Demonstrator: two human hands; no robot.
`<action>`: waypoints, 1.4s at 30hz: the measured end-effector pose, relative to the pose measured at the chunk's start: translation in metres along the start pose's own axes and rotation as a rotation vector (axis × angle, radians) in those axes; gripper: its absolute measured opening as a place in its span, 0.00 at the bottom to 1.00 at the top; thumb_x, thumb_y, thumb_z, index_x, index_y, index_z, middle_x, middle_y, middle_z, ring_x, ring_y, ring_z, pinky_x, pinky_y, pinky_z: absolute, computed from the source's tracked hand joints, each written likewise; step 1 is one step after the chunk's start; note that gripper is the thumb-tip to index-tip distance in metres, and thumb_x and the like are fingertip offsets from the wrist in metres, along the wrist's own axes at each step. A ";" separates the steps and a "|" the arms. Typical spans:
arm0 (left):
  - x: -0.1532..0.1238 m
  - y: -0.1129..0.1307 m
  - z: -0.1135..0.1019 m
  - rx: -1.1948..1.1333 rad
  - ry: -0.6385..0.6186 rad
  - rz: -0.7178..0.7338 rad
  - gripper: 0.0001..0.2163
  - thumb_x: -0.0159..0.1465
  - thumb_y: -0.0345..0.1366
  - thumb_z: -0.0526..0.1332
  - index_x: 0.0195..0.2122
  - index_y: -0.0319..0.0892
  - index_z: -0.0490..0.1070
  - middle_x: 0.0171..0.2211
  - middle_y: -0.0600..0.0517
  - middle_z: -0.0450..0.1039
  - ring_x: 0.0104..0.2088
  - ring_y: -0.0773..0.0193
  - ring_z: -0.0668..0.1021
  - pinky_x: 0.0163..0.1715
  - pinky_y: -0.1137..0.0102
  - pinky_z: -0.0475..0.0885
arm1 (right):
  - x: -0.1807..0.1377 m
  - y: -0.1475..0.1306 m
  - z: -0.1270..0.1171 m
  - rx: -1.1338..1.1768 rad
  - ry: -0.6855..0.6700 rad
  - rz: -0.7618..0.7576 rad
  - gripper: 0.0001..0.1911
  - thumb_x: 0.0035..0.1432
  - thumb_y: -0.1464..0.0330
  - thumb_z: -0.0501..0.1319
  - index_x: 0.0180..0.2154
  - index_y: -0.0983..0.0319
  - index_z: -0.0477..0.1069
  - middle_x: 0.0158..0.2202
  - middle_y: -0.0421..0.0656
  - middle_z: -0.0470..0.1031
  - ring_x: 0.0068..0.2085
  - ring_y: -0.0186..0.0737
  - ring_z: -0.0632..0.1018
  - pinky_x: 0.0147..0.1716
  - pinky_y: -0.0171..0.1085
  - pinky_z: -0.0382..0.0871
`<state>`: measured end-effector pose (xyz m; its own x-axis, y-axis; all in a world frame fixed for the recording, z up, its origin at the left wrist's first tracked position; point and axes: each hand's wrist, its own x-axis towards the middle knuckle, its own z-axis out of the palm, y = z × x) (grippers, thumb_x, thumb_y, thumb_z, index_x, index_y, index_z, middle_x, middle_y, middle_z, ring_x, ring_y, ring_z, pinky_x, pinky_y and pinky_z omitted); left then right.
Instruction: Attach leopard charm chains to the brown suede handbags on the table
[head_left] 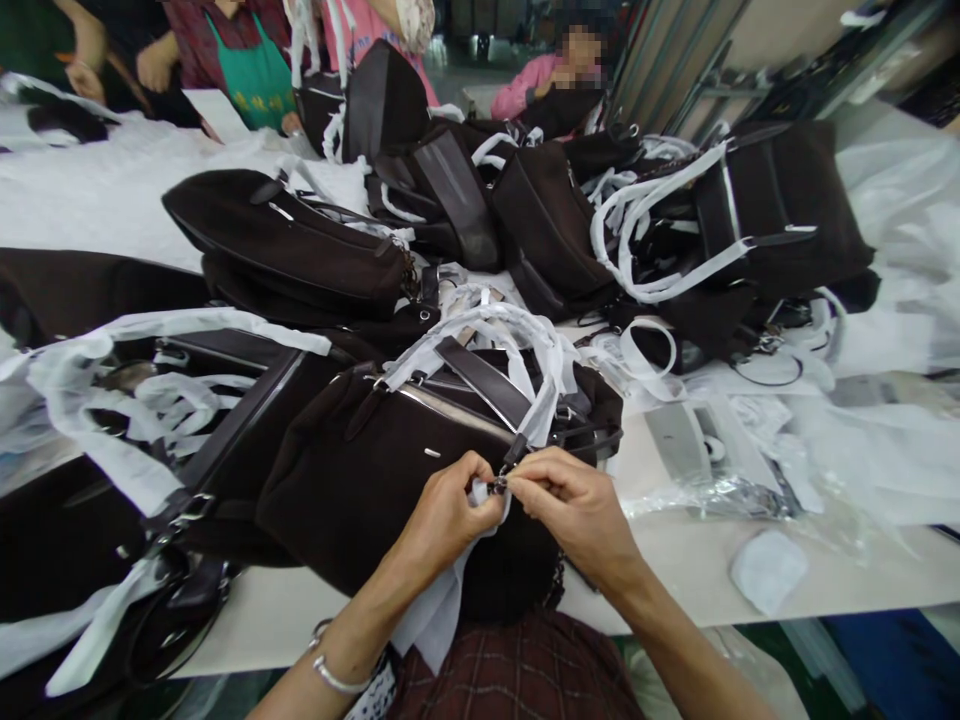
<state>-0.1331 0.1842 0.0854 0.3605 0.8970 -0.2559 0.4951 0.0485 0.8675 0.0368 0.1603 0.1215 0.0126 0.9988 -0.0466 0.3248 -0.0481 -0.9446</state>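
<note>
Evidently, left hand [454,503] and right hand [571,492] pinch a small metal fitting [497,486] between their fingers, equally near it, while the dark bag [364,480] lies beneath and beyond, its long axis crosswise.

Left hand [452,508] and right hand [576,500] pinch, perhaps touching.

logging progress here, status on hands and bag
Left hand, right hand: pinching small metal piece. Dark bag on table, handles wrapped in white. More bags close behind.
</note>
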 end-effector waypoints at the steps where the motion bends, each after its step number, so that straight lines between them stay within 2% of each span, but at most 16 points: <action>1: 0.000 0.000 -0.001 -0.010 0.000 -0.008 0.04 0.57 0.34 0.61 0.32 0.43 0.66 0.26 0.59 0.67 0.27 0.70 0.68 0.29 0.75 0.61 | -0.001 -0.001 0.002 -0.028 -0.029 -0.035 0.05 0.59 0.69 0.63 0.31 0.59 0.78 0.34 0.42 0.78 0.36 0.38 0.77 0.37 0.36 0.71; 6: 0.001 0.000 -0.006 -0.068 -0.030 -0.020 0.05 0.56 0.33 0.63 0.34 0.42 0.70 0.28 0.58 0.71 0.30 0.68 0.71 0.32 0.75 0.63 | -0.008 0.013 0.013 -0.194 -0.167 -0.234 0.08 0.65 0.73 0.56 0.39 0.60 0.74 0.38 0.43 0.78 0.41 0.38 0.77 0.44 0.37 0.71; 9: 0.002 0.000 -0.008 -0.061 -0.080 -0.031 0.06 0.56 0.34 0.63 0.36 0.43 0.73 0.29 0.57 0.72 0.30 0.67 0.71 0.31 0.74 0.63 | -0.013 0.026 0.011 -0.339 -0.221 -0.319 0.09 0.68 0.73 0.52 0.41 0.61 0.70 0.38 0.44 0.76 0.40 0.39 0.76 0.43 0.39 0.71; 14: 0.007 0.002 -0.005 0.086 -0.141 -0.038 0.07 0.61 0.34 0.56 0.36 0.43 0.73 0.31 0.54 0.75 0.31 0.65 0.74 0.33 0.72 0.63 | -0.016 0.038 0.004 -0.435 -0.274 -0.330 0.09 0.69 0.72 0.49 0.40 0.61 0.67 0.37 0.44 0.74 0.40 0.39 0.75 0.42 0.39 0.71; 19: 0.012 -0.001 0.001 0.217 -0.209 -0.078 0.08 0.57 0.31 0.56 0.35 0.44 0.72 0.31 0.52 0.78 0.33 0.60 0.78 0.34 0.69 0.62 | -0.019 0.046 0.005 -0.401 -0.293 -0.340 0.09 0.68 0.73 0.49 0.38 0.61 0.66 0.35 0.44 0.73 0.39 0.39 0.75 0.41 0.39 0.71; 22: 0.012 -0.005 0.005 0.171 -0.204 -0.083 0.06 0.55 0.30 0.57 0.32 0.43 0.72 0.30 0.53 0.77 0.33 0.60 0.77 0.33 0.70 0.63 | -0.024 0.049 0.008 -0.366 -0.251 -0.349 0.08 0.67 0.74 0.52 0.38 0.61 0.67 0.36 0.44 0.74 0.40 0.39 0.75 0.43 0.39 0.71; 27: 0.003 -0.008 0.010 -0.021 -0.069 -0.121 0.04 0.57 0.33 0.57 0.31 0.42 0.71 0.26 0.57 0.71 0.27 0.67 0.71 0.28 0.73 0.61 | -0.031 0.046 0.010 -0.298 -0.026 -0.282 0.07 0.62 0.77 0.57 0.33 0.61 0.69 0.34 0.43 0.74 0.38 0.37 0.76 0.42 0.37 0.71; 32: -0.003 -0.008 0.013 -0.179 -0.035 -0.140 0.04 0.59 0.35 0.58 0.31 0.41 0.71 0.26 0.57 0.69 0.27 0.68 0.68 0.28 0.74 0.62 | -0.027 0.040 0.014 -0.273 0.110 -0.239 0.08 0.58 0.79 0.59 0.30 0.61 0.70 0.31 0.41 0.74 0.35 0.35 0.76 0.39 0.36 0.71; 36: -0.005 -0.005 0.014 -0.179 -0.014 -0.159 0.04 0.59 0.34 0.59 0.32 0.41 0.72 0.26 0.57 0.69 0.26 0.69 0.67 0.26 0.74 0.61 | -0.022 0.035 0.015 -0.335 0.143 -0.245 0.09 0.57 0.79 0.59 0.28 0.61 0.69 0.32 0.42 0.73 0.36 0.36 0.75 0.39 0.36 0.70; 42: -0.010 -0.002 0.016 -0.122 0.022 -0.152 0.04 0.60 0.35 0.59 0.32 0.42 0.72 0.26 0.58 0.71 0.25 0.70 0.68 0.26 0.74 0.60 | -0.022 0.029 0.010 -0.409 0.079 -0.236 0.09 0.57 0.79 0.58 0.27 0.63 0.71 0.36 0.45 0.71 0.38 0.37 0.74 0.38 0.37 0.70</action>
<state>-0.1250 0.1681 0.0792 0.2708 0.8847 -0.3794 0.4427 0.2356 0.8652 0.0363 0.1367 0.0915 -0.0395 0.9802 0.1939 0.6729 0.1695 -0.7200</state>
